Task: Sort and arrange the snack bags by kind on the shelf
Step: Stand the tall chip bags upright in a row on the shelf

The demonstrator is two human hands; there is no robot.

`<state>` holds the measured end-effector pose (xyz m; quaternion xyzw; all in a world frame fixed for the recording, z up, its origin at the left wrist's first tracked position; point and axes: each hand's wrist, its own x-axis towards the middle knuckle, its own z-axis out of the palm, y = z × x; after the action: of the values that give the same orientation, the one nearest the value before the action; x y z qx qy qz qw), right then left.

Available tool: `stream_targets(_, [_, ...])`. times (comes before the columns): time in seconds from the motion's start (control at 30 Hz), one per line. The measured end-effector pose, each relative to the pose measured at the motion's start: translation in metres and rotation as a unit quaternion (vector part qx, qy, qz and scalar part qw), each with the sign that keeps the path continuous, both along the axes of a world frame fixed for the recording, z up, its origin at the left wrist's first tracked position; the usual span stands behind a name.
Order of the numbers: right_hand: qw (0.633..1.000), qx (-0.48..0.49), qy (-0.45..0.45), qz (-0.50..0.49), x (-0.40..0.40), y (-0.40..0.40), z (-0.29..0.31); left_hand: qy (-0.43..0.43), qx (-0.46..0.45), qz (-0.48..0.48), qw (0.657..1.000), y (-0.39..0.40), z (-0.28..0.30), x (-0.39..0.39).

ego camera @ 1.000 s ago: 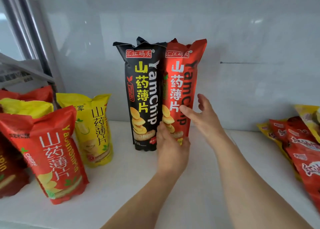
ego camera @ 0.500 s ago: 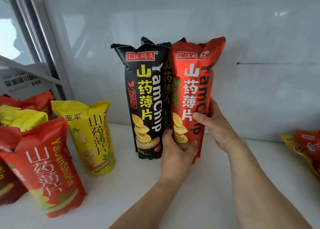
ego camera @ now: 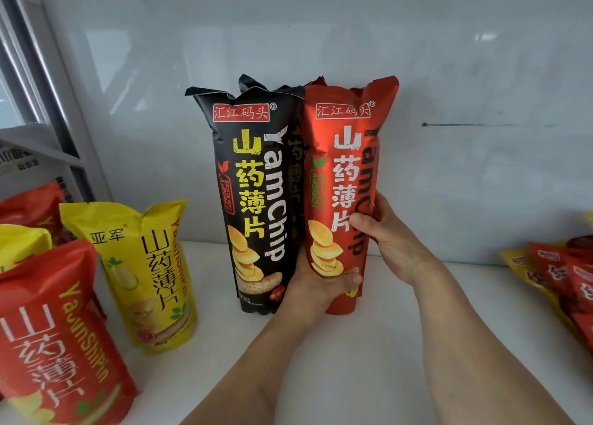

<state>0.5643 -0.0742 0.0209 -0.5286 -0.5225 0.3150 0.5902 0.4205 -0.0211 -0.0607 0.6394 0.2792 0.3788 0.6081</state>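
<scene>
1. Snack bags, nearest first: short red bag standing at the near left of the white shelf, well left of both hands, with a yellow bag top just behind it.
2. Short yellow bag upright a little farther back, left of the left hand and apart from it.
3. Left hand wrapped round the lower part of the tall red bag, thumb curled across its front beneath the printed chips, the other fingers hidden behind, between the two tall bags.
4. Right hand gripping the same tall red bag higher up on its right side, thumb pressed on the front over the lettering, remaining fingers curled round the back.
5. Tall red bag held upright between both hands, base at or just above the shelf; cannot tell which.
6. Tall black bag standing upright just left of the left hand, touching the red one side by side; a second black bag peeking out between them from behind.
7. Heap of red and yellow packets lying flat well right of the right hand, at the frame edge.
8. Pale glossy wall behind everything.
</scene>
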Motion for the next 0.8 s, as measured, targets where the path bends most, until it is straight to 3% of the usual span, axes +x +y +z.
stream_targets(0.23, [1.0, 0.006, -0.003, -0.012, 0.003, -0.009, -0.003, 0.005, 0.03, -0.046, 0.998, -0.001, -0.002, -0.001])
stream_targets(0.53, [0.999, 0.016, 0.007, -0.046, 0.02, -0.052, -0.001, 0.095, 0.09, -0.12, 0.984, -0.017, 0.008, 0.001])
stream_targets(0.8, [0.997, 0.017, 0.012, -0.07, 0.033, -0.078, -0.007, 0.115, 0.148, -0.119, 0.975, -0.037, 0.013, 0.022])
